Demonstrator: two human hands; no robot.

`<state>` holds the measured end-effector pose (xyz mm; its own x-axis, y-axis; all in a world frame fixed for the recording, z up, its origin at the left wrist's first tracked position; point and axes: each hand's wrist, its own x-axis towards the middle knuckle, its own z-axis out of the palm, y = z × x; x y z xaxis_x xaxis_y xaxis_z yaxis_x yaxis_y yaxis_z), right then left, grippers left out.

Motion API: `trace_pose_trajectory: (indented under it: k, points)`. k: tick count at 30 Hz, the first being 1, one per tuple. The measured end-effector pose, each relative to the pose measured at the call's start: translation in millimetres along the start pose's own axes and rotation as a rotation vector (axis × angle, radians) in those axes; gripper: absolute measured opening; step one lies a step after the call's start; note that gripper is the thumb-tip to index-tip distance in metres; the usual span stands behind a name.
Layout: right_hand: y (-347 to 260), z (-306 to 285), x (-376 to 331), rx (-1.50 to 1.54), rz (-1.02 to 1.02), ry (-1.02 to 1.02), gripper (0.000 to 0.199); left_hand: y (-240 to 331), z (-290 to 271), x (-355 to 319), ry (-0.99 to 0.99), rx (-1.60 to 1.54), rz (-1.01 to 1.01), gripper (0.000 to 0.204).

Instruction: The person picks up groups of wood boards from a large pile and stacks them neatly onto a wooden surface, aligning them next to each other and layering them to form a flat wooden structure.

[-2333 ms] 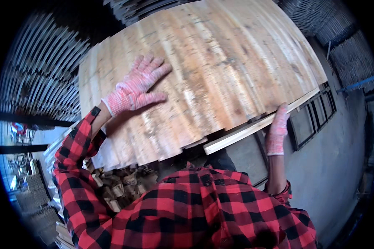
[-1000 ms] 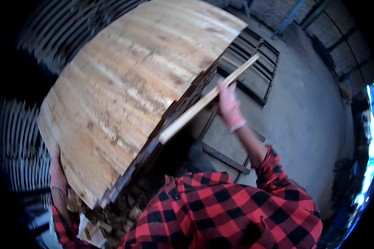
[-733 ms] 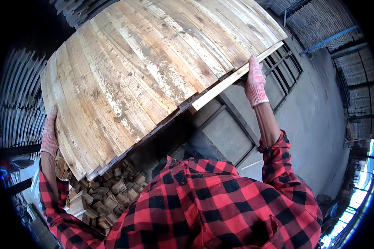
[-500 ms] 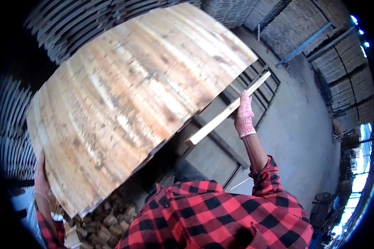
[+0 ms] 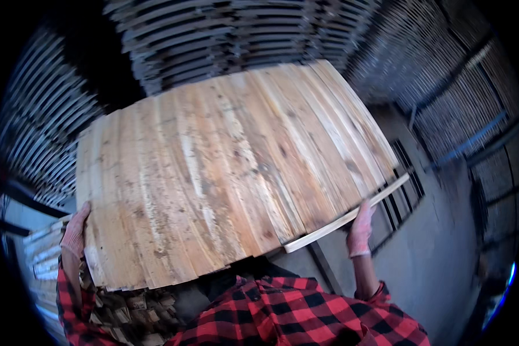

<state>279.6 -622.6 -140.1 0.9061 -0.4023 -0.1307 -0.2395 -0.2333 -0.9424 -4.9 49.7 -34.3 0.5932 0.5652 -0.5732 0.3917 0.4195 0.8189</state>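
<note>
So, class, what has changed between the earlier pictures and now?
The left hand moved from atop the boards to their left edge. The strip, swung out midway, is back along their near edge. The right hand still grips it.

In front of you: a broad, pale-brown surface of wooden planks laid side by side. Planks run far edge to near edge, roughly parallel to the right edge. Your near edge is stepped, plank ends not flush. Dark knots scattered over the right half; whitish rough streaks through the middle and toward the near left corner. Below you, a smooth grey floor. On that, past the surface's near right corner: a dark, barred, ladder-like frame, partly hidden from you.
</note>
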Motion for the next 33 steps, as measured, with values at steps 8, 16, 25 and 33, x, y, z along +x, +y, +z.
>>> trace_pose_trajectory:
  k: [8, 16, 25, 33]
  points:
    - [-25, 6, -25, 0.138, -0.107, -0.014, 0.075, 2, 11, 1, 0.091, 0.016, 0.071, 0.053]
    - [-214, 42, -28, 0.091, -0.668, -0.631, 0.07, 1, 5, -21, 0.843, 0.952, 0.558, 0.085]
    - [-293, 333, -87, -0.492, -1.549, -1.226, 0.064, -53, 103, -115, 0.803, 0.893, 0.908, 0.078]
    - [-286, 503, -156, -0.811, -1.658, -1.325, 0.067, -219, -4, -209, 1.151, 0.258, 0.59, 0.064]
